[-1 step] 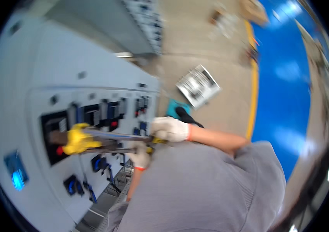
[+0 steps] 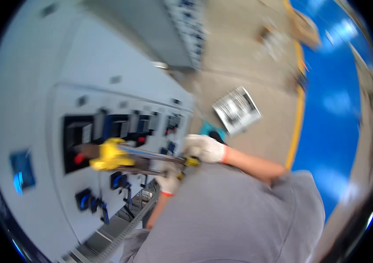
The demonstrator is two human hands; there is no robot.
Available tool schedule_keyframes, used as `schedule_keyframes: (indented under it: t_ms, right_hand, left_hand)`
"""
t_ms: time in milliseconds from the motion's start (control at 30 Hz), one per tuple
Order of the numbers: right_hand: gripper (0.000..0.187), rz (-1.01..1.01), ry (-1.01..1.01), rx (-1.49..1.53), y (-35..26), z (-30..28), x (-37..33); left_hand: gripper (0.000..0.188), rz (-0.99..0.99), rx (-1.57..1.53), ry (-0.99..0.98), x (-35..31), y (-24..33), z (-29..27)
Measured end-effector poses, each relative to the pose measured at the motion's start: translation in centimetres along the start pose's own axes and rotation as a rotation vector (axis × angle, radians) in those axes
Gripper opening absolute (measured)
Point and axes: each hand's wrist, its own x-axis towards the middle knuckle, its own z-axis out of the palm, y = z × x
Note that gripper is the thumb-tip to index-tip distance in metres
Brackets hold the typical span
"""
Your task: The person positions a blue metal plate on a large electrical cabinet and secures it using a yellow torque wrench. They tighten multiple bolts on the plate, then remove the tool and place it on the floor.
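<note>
you stand at a grey cabinet (image 2: 28,101); dark modules (image 2: 80,133) with touches of red are set into the cabinet's face. your gloved right hand (image 2: 204,148) and gloved left hand (image 2: 169,179) each have a grip closed round a long-handled tool (image 2: 118,154), its yellow head in front of the cabinet. on the floor (image 2: 265,144) right of the cabinet, a shallow white tray (image 2: 251,120) holds pale parts (image 2: 232,107), too blurred to name. farther from the cabinet is a cardboard box (image 2: 305,30), contents indistinct.
</note>
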Motion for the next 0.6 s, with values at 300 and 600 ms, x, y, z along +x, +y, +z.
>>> schedule_keyframes:
  t_ms: [300, 600]
  right_hand:
    - [0.037, -0.339, 0.321, -0.276, -10.3, -0.5, 21.4]
    - [0.044, -1.08, 0.413, -0.42, -18.2, 5.9, 37.4]
  left_hand:
    - [0.015, 0.269, 0.064, 0.116, -5.5, -1.3, -3.9]
    - [0.012, 0.177, 0.384, 0.354, -8.3, -3.2, -6.8]
